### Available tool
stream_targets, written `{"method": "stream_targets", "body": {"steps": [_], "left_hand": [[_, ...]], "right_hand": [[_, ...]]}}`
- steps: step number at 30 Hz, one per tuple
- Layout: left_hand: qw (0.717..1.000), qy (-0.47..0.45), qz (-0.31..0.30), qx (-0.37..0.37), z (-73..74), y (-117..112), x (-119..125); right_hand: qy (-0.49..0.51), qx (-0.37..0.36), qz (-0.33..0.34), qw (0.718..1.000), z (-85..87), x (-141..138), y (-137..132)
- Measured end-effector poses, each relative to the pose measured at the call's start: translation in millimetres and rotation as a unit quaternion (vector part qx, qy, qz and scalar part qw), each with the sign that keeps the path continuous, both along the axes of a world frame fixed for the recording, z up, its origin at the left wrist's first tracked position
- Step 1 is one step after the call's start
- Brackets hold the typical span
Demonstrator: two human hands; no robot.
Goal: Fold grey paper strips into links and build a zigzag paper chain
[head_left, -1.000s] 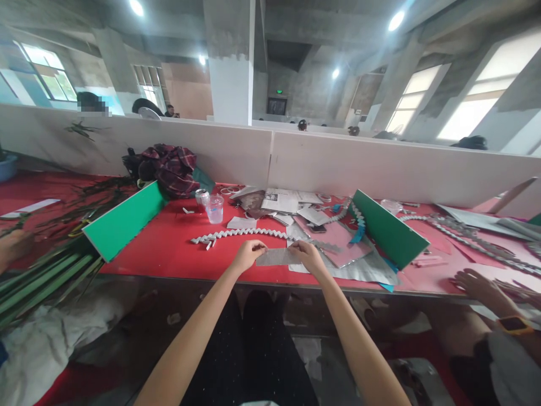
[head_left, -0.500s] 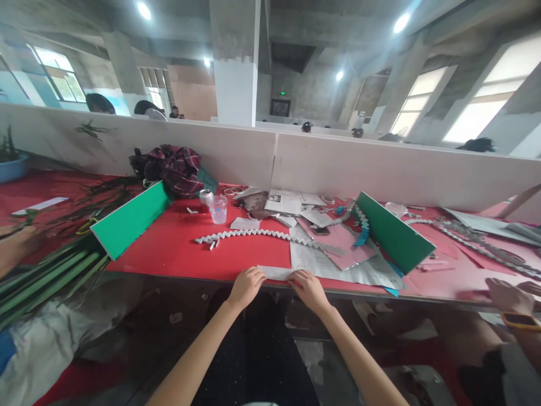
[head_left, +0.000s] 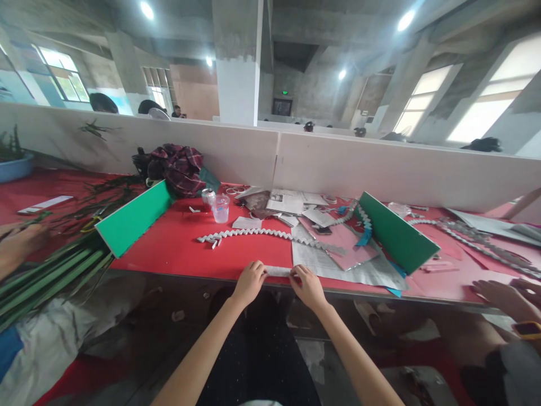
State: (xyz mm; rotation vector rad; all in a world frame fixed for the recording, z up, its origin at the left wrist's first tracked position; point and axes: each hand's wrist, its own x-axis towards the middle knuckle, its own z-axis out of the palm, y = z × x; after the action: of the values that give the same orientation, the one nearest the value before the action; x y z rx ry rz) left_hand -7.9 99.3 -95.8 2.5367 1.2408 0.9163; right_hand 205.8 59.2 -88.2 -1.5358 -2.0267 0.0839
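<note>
A strip of grey printed paper (head_left: pixel 278 271) lies along the front edge of the red table (head_left: pixel 169 254). My left hand (head_left: pixel 252 280) pinches its left end, and my right hand (head_left: pixel 307 283) closes on its right end. Just beyond the hands stretches a zigzag chain of folded paper (head_left: pixel 262 232), with a few loose folded bits at its left end. To the right of my right hand, a newspaper sheet (head_left: pixel 308 261) is spread under a pink sheet (head_left: pixel 350 248).
Green dividers (head_left: pixel 135 217) (head_left: pixel 393 231) stand at both sides. A plastic cup (head_left: pixel 220 210) and a can (head_left: pixel 208 197) are at the back left, near a plaid cloth (head_left: pixel 180 166). Co-workers' hands (head_left: pixel 21 248) (head_left: pixel 502 296) show at either side; long green leaves (head_left: pixel 54 279) lie left.
The strip looks narrower, and the fingers of both my hands have curled tighter at its ends. At the right, the co-worker's hands have shifted slightly left.
</note>
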Motion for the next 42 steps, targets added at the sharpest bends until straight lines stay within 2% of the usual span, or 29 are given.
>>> {"method": "stream_targets", "body": {"steps": [3,6,11,19,28,33,37,39,42], "left_hand": [[1.0,-0.014,0.009,-0.008,-3.2,1.0,0.1],[0.998,-0.017,0.05,-0.027,-5.6,3.2,2.4],[0.994,0.008,0.092,-0.055,-3.7,11.6,8.0],[0.985,0.067,0.141,-0.068,-2.2,25.1,15.2],[0.975,0.12,0.178,-0.051,-4.3,26.7,21.5],[0.977,0.141,0.158,-0.022,3.0,23.2,23.4],[0.982,0.17,0.079,0.014,11.3,16.4,30.4],[0.981,0.188,0.049,0.018,11.7,10.2,35.5],[0.977,0.205,0.053,0.014,5.3,-2.3,41.4]], "right_hand": [[0.007,0.002,0.003,1.0,0.3,2.1,1.7],[0.033,-0.001,0.002,0.999,-0.7,3.5,4.8],[0.077,-0.002,-0.032,0.997,-2.8,2.7,14.7],[0.08,-0.017,-0.071,0.994,-9.1,0.7,22.1],[0.065,-0.037,-0.106,0.992,-9.7,1.4,27.9],[0.051,-0.047,-0.12,0.99,-7.1,-0.1,28.1],[0.042,-0.052,-0.129,0.989,-6.0,-1.9,27.5],[0.039,-0.052,-0.13,0.989,-5.7,-2.8,26.2],[0.033,-0.05,-0.13,0.99,-5.1,-3.7,23.5]]}}
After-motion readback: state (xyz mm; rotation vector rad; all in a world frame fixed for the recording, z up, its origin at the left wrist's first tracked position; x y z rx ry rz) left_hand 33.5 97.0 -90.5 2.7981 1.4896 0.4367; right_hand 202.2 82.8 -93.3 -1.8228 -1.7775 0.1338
